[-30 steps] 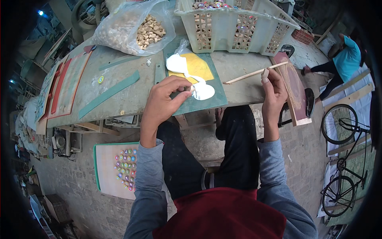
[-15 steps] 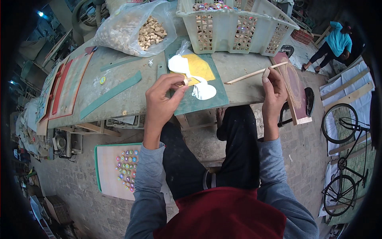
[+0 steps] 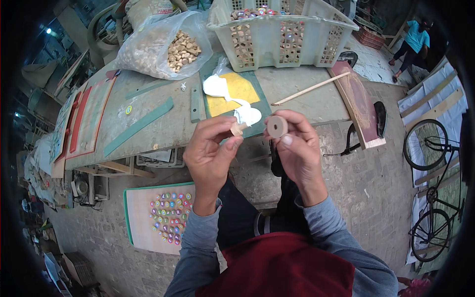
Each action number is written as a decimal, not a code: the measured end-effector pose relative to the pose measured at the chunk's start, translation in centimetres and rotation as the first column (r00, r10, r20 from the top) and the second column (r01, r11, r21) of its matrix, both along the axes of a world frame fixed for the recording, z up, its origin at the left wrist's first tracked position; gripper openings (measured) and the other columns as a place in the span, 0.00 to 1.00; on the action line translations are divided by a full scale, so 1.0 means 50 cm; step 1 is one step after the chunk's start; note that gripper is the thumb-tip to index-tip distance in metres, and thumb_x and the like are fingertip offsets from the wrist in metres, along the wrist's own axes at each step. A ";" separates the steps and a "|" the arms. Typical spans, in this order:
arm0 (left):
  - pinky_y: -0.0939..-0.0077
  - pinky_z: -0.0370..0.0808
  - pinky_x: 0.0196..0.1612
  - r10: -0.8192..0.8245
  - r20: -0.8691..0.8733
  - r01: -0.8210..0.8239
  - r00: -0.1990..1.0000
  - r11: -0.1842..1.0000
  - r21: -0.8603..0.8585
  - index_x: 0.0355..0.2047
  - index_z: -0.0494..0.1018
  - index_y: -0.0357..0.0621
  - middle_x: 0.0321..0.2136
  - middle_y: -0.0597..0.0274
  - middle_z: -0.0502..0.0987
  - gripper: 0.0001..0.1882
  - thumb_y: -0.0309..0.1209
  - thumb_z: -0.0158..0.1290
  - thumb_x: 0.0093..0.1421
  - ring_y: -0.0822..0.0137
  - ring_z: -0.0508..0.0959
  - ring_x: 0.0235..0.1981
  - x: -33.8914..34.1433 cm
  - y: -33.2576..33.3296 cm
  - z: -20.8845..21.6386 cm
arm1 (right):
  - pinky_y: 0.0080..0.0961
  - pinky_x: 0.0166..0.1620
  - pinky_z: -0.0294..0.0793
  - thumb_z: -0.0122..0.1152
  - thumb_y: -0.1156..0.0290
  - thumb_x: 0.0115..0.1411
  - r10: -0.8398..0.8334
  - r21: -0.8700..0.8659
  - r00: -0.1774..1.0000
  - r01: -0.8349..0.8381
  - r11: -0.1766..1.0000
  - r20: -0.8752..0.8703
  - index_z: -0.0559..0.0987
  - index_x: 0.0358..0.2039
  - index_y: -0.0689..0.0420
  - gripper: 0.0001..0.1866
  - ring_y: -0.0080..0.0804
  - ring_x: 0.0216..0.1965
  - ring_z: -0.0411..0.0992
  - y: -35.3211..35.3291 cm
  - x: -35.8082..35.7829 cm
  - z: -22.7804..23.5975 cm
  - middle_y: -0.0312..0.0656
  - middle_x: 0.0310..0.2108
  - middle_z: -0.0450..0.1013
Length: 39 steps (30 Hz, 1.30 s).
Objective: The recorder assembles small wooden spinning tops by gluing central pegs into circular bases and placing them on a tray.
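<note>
My left hand [image 3: 210,148] pinches a small wooden peg [image 3: 238,129] between thumb and fingertips; its thin end points right. In my right hand [image 3: 299,148] is a round wooden disc [image 3: 277,127] with a dark hole in its middle, its flat face turned toward me. The two pieces are apart, held above the near table edge. Just beyond them, white glue [image 3: 249,115] is spread in two joined blobs over a yellow sheet [image 3: 225,105] and a green board [image 3: 262,94].
A bag of wooden pieces [image 3: 184,52] and a plastic crate [image 3: 282,39] stand at the back. A thin stick [image 3: 309,89] leans onto a purple board [image 3: 354,94] at right. Green strips [image 3: 141,123] lie left. Below, a panel [image 3: 141,218] carries coloured discs.
My right hand has come left and down, bringing the disc near the peg; its holed face now shows. My left hand has shifted slightly down and right.
</note>
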<state>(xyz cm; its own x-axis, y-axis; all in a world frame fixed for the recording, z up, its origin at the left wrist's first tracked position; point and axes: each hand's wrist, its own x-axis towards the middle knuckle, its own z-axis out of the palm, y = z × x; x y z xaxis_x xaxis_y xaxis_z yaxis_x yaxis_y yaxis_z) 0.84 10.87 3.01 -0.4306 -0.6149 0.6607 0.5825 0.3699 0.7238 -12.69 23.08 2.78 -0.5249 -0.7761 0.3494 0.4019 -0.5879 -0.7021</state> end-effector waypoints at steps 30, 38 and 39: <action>0.71 0.78 0.45 0.166 0.157 -0.089 0.973 0.908 -0.410 0.40 0.79 0.36 0.41 0.53 0.81 0.13 0.18 0.62 0.53 0.61 0.82 0.42 -0.003 0.024 0.043 | 0.27 0.56 0.68 0.59 0.80 0.56 0.042 0.042 0.997 -0.040 0.998 -0.066 0.74 0.54 0.67 0.23 0.28 0.48 0.73 0.015 0.000 0.003 0.44 0.46 0.75; 0.74 0.77 0.42 0.213 0.199 -0.092 0.956 0.867 -0.490 0.40 0.79 0.35 0.39 0.51 0.81 0.13 0.18 0.63 0.52 0.62 0.81 0.40 0.011 0.025 0.059 | 0.27 0.53 0.72 0.60 0.84 0.56 -0.015 0.005 0.915 0.019 1.000 -0.404 0.74 0.54 0.68 0.23 0.31 0.48 0.73 0.021 -0.024 0.012 0.47 0.50 0.71; 0.73 0.77 0.42 0.215 0.207 -0.087 0.954 0.864 -0.496 0.40 0.79 0.35 0.39 0.51 0.81 0.13 0.18 0.63 0.52 0.62 0.81 0.40 0.012 0.025 0.060 | 0.27 0.53 0.72 0.60 0.84 0.56 -0.013 0.006 0.915 0.017 1.000 -0.404 0.74 0.54 0.68 0.23 0.31 0.48 0.73 0.022 -0.024 0.013 0.47 0.50 0.71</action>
